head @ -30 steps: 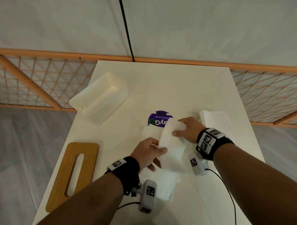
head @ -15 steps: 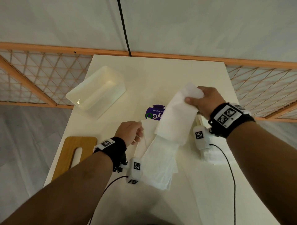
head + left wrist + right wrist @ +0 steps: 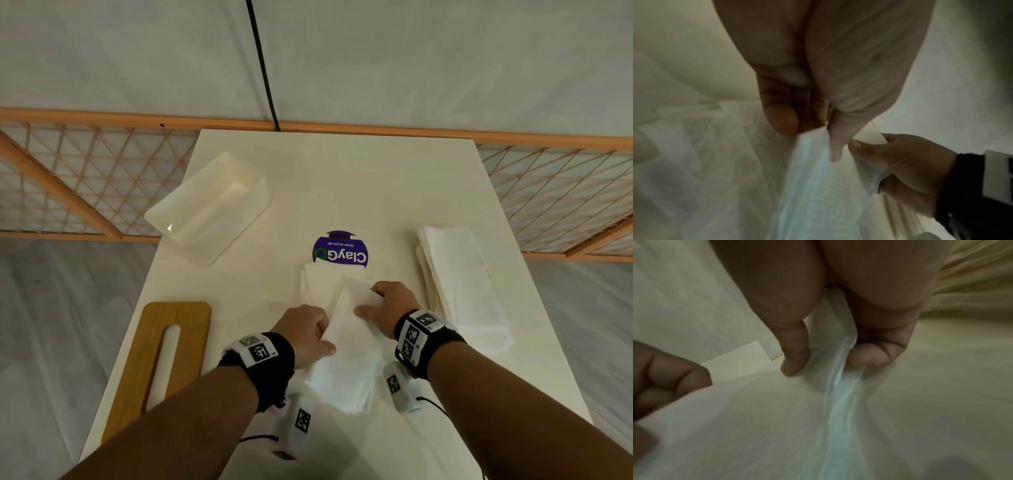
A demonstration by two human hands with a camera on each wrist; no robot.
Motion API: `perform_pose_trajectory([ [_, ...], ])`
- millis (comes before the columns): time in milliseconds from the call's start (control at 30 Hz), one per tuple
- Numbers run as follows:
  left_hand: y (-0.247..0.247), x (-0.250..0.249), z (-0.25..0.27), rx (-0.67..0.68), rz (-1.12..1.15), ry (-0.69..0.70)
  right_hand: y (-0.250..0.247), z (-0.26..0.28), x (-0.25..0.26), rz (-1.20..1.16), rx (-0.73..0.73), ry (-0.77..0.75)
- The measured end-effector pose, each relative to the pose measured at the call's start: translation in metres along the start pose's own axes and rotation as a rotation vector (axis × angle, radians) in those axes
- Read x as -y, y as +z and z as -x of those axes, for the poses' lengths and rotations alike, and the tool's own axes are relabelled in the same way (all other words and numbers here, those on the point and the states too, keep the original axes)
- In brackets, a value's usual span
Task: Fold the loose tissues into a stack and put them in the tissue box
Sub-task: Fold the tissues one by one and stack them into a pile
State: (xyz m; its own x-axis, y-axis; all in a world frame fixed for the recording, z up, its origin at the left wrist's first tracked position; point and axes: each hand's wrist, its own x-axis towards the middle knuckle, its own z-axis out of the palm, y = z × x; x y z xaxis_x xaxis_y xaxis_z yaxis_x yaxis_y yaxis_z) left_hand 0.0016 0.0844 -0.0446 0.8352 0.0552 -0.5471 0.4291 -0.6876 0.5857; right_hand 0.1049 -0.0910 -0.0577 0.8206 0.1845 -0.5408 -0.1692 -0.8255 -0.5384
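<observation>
One white tissue [image 3: 346,346] hangs between both hands just above the table [image 3: 342,171]. My left hand [image 3: 323,337] pinches its near-left edge; in the left wrist view the left hand [image 3: 818,128] has thumb and fingers closed on the sheet. My right hand [image 3: 364,305] pinches the far-right edge, the right hand [image 3: 828,360] squeezing the tissue [image 3: 838,386] between thumb and finger. Loose tissues [image 3: 318,281] lie underneath. A folded stack [image 3: 459,284] lies to the right. The open white tissue box [image 3: 212,205] stands at the far left.
A wooden lid with a slot [image 3: 161,359] lies at the near left. A purple round sticker [image 3: 340,251] shows just beyond the loose tissues. An orange lattice fence [image 3: 85,178] surrounds the table, and a black cable [image 3: 263,68] runs down the wall.
My right hand, which had lifted the tissue high toward the far right, has come back down over the loose pile. My left hand has taken hold of the sheet's near edge.
</observation>
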Motion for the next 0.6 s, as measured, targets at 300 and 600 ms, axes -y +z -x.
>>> perform_pose_trajectory([
  [300, 0.003, -0.01, -0.01, -0.173, -0.002, -0.035, -0.001, -0.013, -0.007, 0.029, -0.048, 0.111],
  [600, 0.009, -0.035, -0.02, -0.095, -0.124, -0.177, -0.002, -0.008, -0.002, -0.006, -0.013, 0.109],
])
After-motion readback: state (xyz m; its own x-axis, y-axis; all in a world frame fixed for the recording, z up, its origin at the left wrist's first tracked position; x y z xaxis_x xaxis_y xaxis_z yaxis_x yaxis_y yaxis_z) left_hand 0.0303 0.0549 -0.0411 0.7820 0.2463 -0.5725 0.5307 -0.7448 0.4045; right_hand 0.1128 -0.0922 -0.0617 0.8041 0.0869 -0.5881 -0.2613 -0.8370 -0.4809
